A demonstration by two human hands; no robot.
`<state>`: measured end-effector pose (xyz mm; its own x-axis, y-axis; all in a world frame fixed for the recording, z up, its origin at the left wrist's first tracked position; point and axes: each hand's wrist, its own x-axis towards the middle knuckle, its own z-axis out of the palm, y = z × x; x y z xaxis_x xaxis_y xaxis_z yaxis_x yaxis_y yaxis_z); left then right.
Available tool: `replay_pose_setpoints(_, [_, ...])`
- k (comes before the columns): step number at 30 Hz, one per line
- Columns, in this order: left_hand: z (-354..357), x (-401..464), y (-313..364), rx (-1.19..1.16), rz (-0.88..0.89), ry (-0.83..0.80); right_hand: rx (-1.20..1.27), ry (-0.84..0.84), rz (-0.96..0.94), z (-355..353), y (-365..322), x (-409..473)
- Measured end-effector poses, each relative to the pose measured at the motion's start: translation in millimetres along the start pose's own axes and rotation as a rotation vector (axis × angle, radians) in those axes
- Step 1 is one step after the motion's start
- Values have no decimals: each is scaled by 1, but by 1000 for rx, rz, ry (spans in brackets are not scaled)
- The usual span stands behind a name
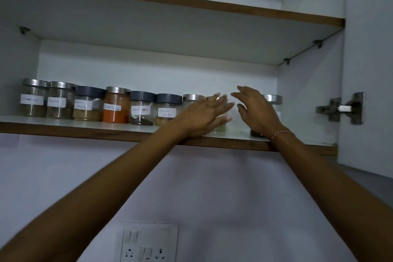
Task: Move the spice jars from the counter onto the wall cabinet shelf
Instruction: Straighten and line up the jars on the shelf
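row of spice jars (116, 105) along the shelf (85, 128), left hand (204, 116) and right hand (258, 110) over the shelf's right part, both grips wide, fingers spread, holding nothing

Nine spice jars on one shelf, two hands, one switch plate.

Spice jars (116, 105) number nine along the lower shelf (85, 128): five with steel lids, three with dark grey lids, and one at the 3 o'clock end of the row, behind the left hand (203, 116), whose lid is hidden. One jar holds orange powder. Six paper labels can be seen. Shelves: two, the upper shelf (191, 4) at 12 o'clock. Hands: two, the right hand (258, 112) with one thread bracelet (281, 134). Door hinges (340, 108): one. Switch plates (148, 242): one, at 6 o'clock.
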<state>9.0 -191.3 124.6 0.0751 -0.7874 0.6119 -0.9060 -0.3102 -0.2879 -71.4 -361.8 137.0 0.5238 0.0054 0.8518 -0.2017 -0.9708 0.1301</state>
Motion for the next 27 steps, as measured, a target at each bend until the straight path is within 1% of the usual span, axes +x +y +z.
replay_pose_setpoints(2, [-2,-13,16,-199,-72,-54,-74,23,23,-11,13,-11])
replay_pose_setpoints(3, [-1,-18,23,-187,-94,-76,-105,29,42,-16,19,-15])
replay_pose_setpoints(5, [11,-28,34,98,-67,-72,-168,22,62,-25,32,-23])
replay_pose_setpoints(7, [27,-35,39,313,-57,62,-177,-12,66,-32,40,-27])
replay_pose_setpoints(9, [40,-37,38,363,-76,179,-159,-79,68,-35,44,-29])
replay_pose_setpoints(12, [49,-35,32,412,-61,300,-152,-172,78,-32,47,-29])
replay_pose_setpoints(17, [53,-33,29,446,-27,391,-113,-196,117,-24,54,-20])
replay_pose_setpoints(21, [57,-32,29,470,-24,489,-27,-261,134,-16,52,-7])
replay_pose_setpoints(24, [56,-33,31,477,-39,503,50,-313,167,-8,51,4])
replay_pose_setpoints(27, [56,-32,31,487,-42,516,78,-328,182,2,51,13])
